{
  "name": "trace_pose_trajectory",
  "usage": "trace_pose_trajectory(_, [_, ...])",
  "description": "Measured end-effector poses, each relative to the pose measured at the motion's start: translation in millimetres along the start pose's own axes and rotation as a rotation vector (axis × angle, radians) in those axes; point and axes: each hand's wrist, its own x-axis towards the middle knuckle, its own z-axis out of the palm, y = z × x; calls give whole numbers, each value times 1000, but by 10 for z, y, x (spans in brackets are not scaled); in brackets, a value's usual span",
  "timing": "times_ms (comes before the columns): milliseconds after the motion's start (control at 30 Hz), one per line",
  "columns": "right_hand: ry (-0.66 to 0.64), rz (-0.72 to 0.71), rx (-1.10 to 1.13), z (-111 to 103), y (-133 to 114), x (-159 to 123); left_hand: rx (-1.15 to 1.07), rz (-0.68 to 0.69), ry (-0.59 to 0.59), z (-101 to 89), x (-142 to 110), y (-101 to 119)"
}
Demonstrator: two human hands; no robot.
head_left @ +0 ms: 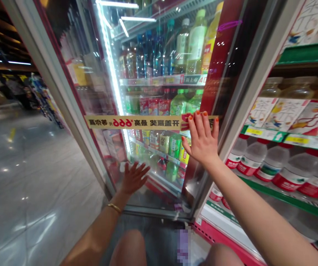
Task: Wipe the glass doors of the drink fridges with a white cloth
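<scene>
A glass cooler door (159,199) with a grey metal frame stands in front of me, swung out from the fridge. My right hand (203,142) lies flat against the glass, fingers stretched, over the right end of a yellow sticker strip (137,122) whose print reads mirrored. Lower and to the left, my left hand (133,179) is spread, palm toward the glass; whether it touches is hard to tell. A gold bracelet (114,208) circles the left wrist. Through the pane, shelves of bottled drinks (197,40) show beside a bright light strip (110,62).
An open cooler on the right holds tea bottles (286,107) above red-capped water bottles (280,162). Tiled floor (37,177) stretches to the left, toward blurred store displays (45,92). My knees (130,247) are bent below the door.
</scene>
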Motion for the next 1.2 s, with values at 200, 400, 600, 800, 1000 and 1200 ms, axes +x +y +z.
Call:
trace_pose_trajectory(200, [14,-31,-30,-4,22,-24,76,-200,231,-152,230,-98])
trace_pose_trajectory(400, [82,-75,-33,-34,0,-37,27,89,144,-220,574,385])
trace_pose_trajectory(600, [135,-107,-44,-8,-34,-35,36,-214,475,-890,1482,508])
trace_pose_trajectory(800, [121,-106,-77,-22,-62,-11,86,483,162,-788,1350,965])
trace_pose_trajectory(1000, [16,-94,0,-70,-93,34,-24,-83,454,-1417,1977,845])
trace_pose_trajectory(1200, [-30,-80,34,-102,-73,37,63,356,71,-1143,1730,1170])
